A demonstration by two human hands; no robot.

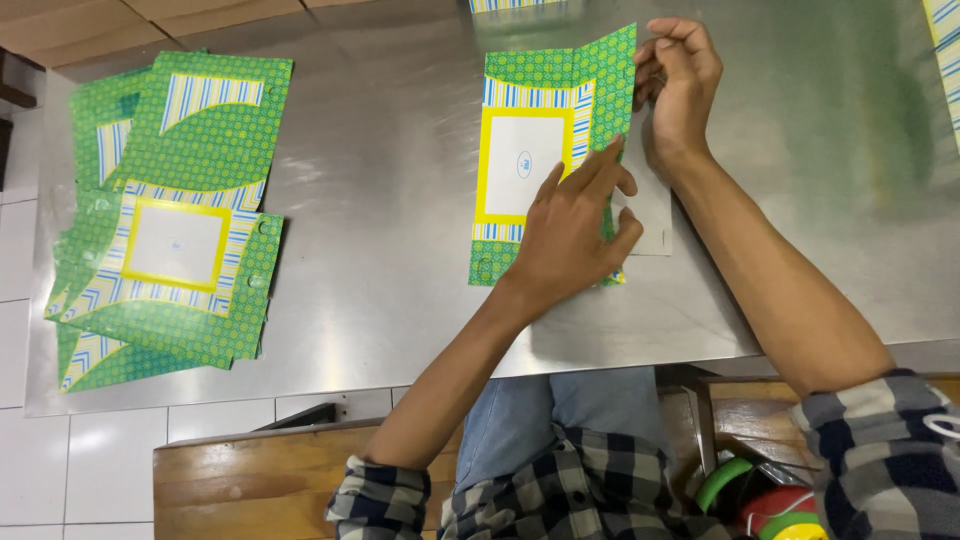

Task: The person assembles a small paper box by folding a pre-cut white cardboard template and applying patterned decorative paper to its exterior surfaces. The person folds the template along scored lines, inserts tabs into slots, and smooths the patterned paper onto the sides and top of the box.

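Left hand (pixel 575 225) presses flat on the green sheet (pixel 530 150) near the tabletop's (pixel 380 250) front edge; right hand (pixel 680 85) pinches its flap upright. Folding seems underway; next, that crease likely needs pressing. 1 pile (pixel 170 220) lies left.

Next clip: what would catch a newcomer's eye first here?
The bright green patterned card with a yellow-framed white panel, at the middle of the steel table. The left hand presses flat on it while the right hand pinches its folded upper right edge. A stack of matching cards lies at the table's left.
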